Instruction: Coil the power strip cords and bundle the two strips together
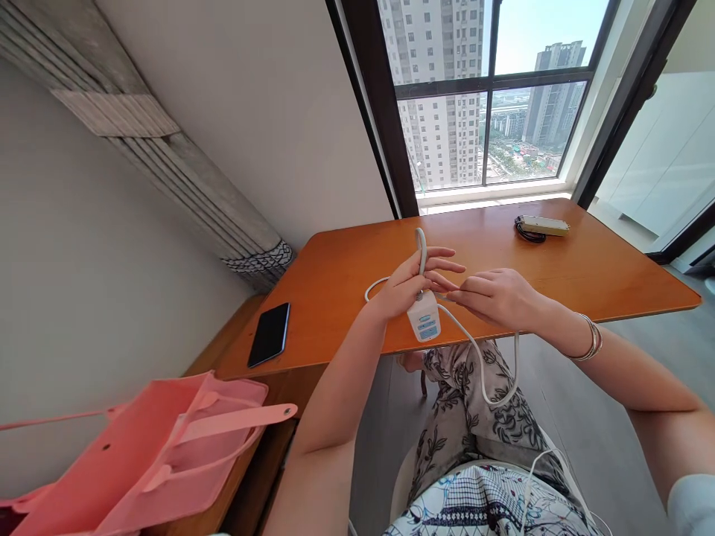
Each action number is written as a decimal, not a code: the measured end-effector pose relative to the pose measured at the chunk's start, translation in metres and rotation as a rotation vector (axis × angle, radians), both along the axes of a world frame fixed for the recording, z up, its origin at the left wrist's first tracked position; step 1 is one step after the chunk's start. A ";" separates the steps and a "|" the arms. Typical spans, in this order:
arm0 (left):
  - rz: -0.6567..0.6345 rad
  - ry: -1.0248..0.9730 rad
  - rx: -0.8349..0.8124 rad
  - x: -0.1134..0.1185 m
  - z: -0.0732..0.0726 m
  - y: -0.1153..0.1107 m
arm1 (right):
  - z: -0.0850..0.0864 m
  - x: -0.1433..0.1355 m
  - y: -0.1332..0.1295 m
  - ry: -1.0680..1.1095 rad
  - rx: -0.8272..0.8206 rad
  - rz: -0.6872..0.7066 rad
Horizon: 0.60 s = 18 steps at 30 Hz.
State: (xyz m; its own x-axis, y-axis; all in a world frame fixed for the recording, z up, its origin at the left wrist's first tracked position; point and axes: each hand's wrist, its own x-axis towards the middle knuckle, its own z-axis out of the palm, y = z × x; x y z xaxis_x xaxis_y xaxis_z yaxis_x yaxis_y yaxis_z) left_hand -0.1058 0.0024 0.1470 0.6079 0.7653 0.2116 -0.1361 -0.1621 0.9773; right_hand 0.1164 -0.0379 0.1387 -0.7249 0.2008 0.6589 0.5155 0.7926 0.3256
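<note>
My left hand (pixel 410 283) holds a white power strip (pixel 424 318) with blue markings, along with a folded loop of its white cable (pixel 421 249) that sticks up above the fingers. My right hand (pixel 497 298) is beside it, fingertips pinching the same cable close to the strip. From there the cable (pixel 485 372) hangs off the front edge of the orange wooden table (pixel 586 275) and runs down across my lap. A bangle sits on my right wrist.
A black phone (pixel 269 333) lies on the table's left front corner. A second power strip (pixel 543 225) with a coiled black cord rests at the far side near the window. A pink bag (pixel 161 447) sits at lower left, by the wall.
</note>
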 end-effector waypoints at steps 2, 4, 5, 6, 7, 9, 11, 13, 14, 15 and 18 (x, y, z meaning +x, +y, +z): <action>-0.035 0.018 -0.003 0.002 -0.001 0.000 | 0.005 -0.001 -0.002 0.035 0.066 0.007; -0.045 0.038 0.016 0.004 -0.004 -0.001 | 0.006 -0.002 -0.004 0.061 0.106 0.019; -0.051 0.050 0.023 0.006 -0.005 -0.002 | 0.007 -0.002 -0.006 0.064 0.107 0.023; -0.062 0.062 0.019 0.008 -0.006 -0.003 | 0.008 -0.002 -0.007 0.063 0.096 0.027; -0.082 0.070 0.002 0.009 -0.007 -0.004 | 0.009 -0.002 -0.008 0.062 0.079 0.030; -0.163 0.061 -0.063 0.012 -0.009 -0.006 | 0.012 -0.001 -0.008 0.083 0.026 0.024; -0.270 0.032 -0.125 0.015 -0.010 -0.009 | 0.016 0.002 -0.005 0.145 -0.054 0.011; -0.367 0.024 -0.142 0.016 -0.008 -0.013 | 0.020 0.006 0.001 0.225 -0.178 0.010; -0.397 0.036 -0.140 0.017 -0.007 -0.016 | 0.022 0.008 0.005 0.258 -0.258 0.022; -0.413 0.050 -0.135 0.018 -0.006 -0.018 | 0.023 0.010 0.009 0.280 -0.351 0.041; -0.419 0.070 -0.143 0.021 -0.003 -0.024 | 0.025 0.015 0.019 0.310 -0.654 0.082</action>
